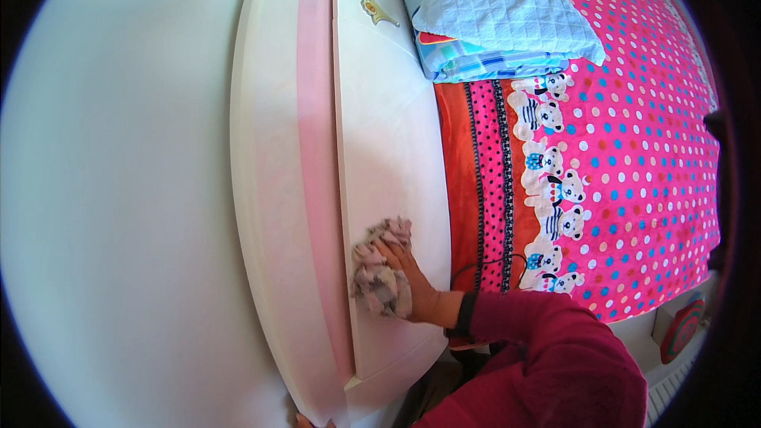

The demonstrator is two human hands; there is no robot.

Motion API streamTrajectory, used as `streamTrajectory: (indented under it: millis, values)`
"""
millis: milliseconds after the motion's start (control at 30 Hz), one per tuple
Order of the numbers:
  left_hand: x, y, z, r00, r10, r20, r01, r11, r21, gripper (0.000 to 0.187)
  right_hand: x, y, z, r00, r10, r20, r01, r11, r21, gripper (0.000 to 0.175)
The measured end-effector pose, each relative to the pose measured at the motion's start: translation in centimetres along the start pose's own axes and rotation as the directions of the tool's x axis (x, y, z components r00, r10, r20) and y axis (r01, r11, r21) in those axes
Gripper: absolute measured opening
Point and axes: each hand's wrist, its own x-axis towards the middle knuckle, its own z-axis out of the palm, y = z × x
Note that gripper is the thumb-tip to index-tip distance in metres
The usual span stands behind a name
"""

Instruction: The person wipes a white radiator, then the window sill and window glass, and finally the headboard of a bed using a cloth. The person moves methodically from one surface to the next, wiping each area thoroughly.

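My right hand [416, 288] presses a crumpled greyish-pink cloth [383, 285] flat against the white panel [386, 178] of a headboard. Its fingers are spread over the cloth, and a maroon sleeve with a dark cuff covers the arm. Beside this panel runs the headboard's top part [273, 131], pale with a pink band [315, 101]. At the bottom edge of the picture, only some fingers of my left hand [306, 422] show, touching the headboard's near end. The rest of that hand is out of view.
A pink dotted bedspread [630, 160] with printed bears covers the bed. On it lie a folded checked quilt [493, 65] and a light blue pillow [505, 0]. A gold-coloured ornament [379, 12] sits on the panel. A thin dark cord [490, 261] crosses the bedspread. The wall [119, 190] stands left.
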Motion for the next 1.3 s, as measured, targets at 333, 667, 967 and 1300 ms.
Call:
streamTrajectory:
  millis: [333, 667, 967, 1300]
  values:
    - [1.2, 1.2, -0.7, 0.977, 0.215, 0.017, -0.214, 0.955, 0.205, 0.074, 18.2, 10.4, -3.3, 0.917, -0.03, -0.398, 0.034, 0.999, 0.003, 0.044]
    - [1.3, 2.4, -0.4, 0.969, -0.238, 0.072, 0.249, 0.92, -0.303, 0.06, 31.0, 20.1, -9.1, 0.863, 0.112, -0.493, -0.1, 0.994, 0.05, 0.033]
    - [1.1, 1.0, 0.1, 0.998, -0.025, -0.057, 0.045, 0.925, 0.378, 0.059, 33.0, 23.6, -11.4, 0.849, 0.253, -0.464, -0.274, 0.961, 0.023, 0.044]
    - [0.8, 0.0, 0.3, 0.987, -0.136, -0.085, 0.146, 0.981, 0.126, 0.064, 29.6, 36.5, -12.2, 0.795, 0.492, -0.356, -0.475, 0.869, 0.14, 0.069]
